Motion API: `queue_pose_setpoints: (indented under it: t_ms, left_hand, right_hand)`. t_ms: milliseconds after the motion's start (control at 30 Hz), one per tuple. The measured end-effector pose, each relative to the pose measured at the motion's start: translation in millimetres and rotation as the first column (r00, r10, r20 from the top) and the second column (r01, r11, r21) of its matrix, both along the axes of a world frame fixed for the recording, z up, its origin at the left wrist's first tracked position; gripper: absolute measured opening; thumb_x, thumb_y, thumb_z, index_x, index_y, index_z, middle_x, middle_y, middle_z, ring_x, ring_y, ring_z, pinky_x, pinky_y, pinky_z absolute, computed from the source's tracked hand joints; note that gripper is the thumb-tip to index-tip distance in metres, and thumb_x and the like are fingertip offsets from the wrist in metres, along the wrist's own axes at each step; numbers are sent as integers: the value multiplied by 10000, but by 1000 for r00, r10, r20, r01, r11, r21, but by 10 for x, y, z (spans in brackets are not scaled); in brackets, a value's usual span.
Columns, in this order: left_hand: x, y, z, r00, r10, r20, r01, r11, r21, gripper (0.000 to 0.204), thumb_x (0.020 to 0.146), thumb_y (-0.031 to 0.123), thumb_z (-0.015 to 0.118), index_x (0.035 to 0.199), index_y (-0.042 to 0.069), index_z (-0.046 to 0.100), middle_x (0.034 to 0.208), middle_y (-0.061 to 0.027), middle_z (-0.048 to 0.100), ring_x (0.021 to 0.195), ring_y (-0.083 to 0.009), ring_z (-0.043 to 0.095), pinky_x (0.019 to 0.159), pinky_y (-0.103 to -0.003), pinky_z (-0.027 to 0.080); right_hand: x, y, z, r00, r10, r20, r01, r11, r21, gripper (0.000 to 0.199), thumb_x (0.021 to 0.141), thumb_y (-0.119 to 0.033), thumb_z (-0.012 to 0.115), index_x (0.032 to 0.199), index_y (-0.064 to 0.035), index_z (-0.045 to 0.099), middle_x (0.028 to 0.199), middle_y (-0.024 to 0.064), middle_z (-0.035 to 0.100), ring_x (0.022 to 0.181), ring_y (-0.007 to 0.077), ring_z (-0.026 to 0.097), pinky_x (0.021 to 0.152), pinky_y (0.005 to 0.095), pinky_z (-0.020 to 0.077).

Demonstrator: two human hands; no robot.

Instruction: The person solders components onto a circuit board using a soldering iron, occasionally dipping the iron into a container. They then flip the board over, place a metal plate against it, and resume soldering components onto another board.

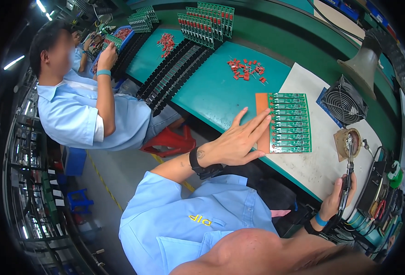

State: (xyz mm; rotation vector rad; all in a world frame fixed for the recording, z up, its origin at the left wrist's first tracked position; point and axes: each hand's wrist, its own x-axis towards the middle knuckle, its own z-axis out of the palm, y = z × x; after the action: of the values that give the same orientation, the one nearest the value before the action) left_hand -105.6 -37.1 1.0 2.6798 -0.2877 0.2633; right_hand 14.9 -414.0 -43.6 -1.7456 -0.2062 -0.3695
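Observation:
A green circuit board panel (290, 123) made up of several narrow strips lies on an orange backing board (262, 103). My left hand (234, 143) is open over the left side, with outstretched fingers touching the backing board and the panel's left edge. At the right, my right hand (334, 199) is closed around a soldering iron (348, 183). The iron's front end points into a brown round cup (341, 145). Where exactly its tip touches is too small to tell.
Loose red components (246, 69) lie on the green bench top (202, 98). A black fan (345, 101) and a funnel-shaped duct (363, 64) stand at the far right. Black conveyor rails (175, 68) cross the bench; upright boards (207, 25) stand beyond. A co-worker (92, 101) sits left.

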Motion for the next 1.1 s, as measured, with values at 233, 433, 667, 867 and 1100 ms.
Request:
queue_pose_setpoints:
  t_ms: [233,433,667,867,1100]
  left_hand:
    - [109,139,-98,999,34,-11,-33,997,70,890,986,307,685,1656,-36,211,1683,-234,325,1558,-392,332,1246,-660,137]
    - [148,211,-78,993,115,-41,-112,992,56,813,1017,272,658,1658,-9,244,1684,-200,361,1562,-366,343,1253,-628,151]
    - [178,161,-162,991,134,15,-135,990,34,706,1053,243,622,1635,-6,310,1663,-178,408,1539,-359,385,1264,-579,181]
    - [196,119,-161,981,192,39,-193,981,18,663,1050,212,631,1612,-7,356,1640,-174,442,1524,-362,404,1262,-554,217]
    - [310,66,-62,988,154,-22,-155,963,-221,648,998,58,611,1599,-8,379,1600,-179,483,1504,-364,423,1260,-539,247]
  right_hand:
    - [-115,-181,-140,1000,18,11,-18,998,57,380,1048,-145,644,1378,33,577,1094,93,649,945,165,600,878,321,498]
    - [-204,69,0,991,114,77,-133,935,330,399,992,-264,710,1266,4,599,1139,121,597,888,186,547,806,360,461]
    - [-566,203,323,907,412,80,-417,908,46,455,953,-285,749,1259,20,609,999,149,664,870,214,582,798,361,466]
    - [-608,261,416,892,451,-35,-452,890,-55,448,878,-182,799,1231,46,643,934,157,685,846,227,607,783,355,477]
    - [-574,365,456,881,473,-25,-473,877,-84,412,840,-111,811,1186,61,669,876,142,681,795,223,626,768,351,487]
